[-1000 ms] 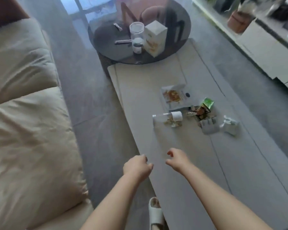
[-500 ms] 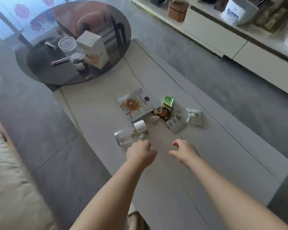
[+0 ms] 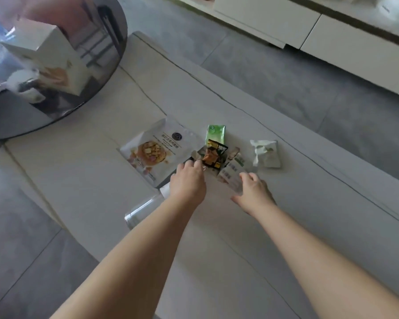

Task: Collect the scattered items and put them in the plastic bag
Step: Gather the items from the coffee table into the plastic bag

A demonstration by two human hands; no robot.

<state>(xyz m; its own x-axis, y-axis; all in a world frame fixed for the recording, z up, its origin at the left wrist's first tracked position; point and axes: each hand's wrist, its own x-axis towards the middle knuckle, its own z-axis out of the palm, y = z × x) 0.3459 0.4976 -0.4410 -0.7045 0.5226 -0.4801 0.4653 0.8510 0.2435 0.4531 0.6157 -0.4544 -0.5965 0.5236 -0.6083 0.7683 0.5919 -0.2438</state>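
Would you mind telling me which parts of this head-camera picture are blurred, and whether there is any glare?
Head view: the white box on the round glass table at the upper left is smeared by motion blur; that glass top reflects the room; the snack pouch and both hands stay fairly sharp; light is soft and dim.

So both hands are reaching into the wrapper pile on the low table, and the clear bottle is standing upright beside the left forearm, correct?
Not quite. The head view shows the clear bottle lying on its side, partly under the left forearm, not upright. The rest holds: the left hand and right hand are both reaching into the wrapper pile on the low table.
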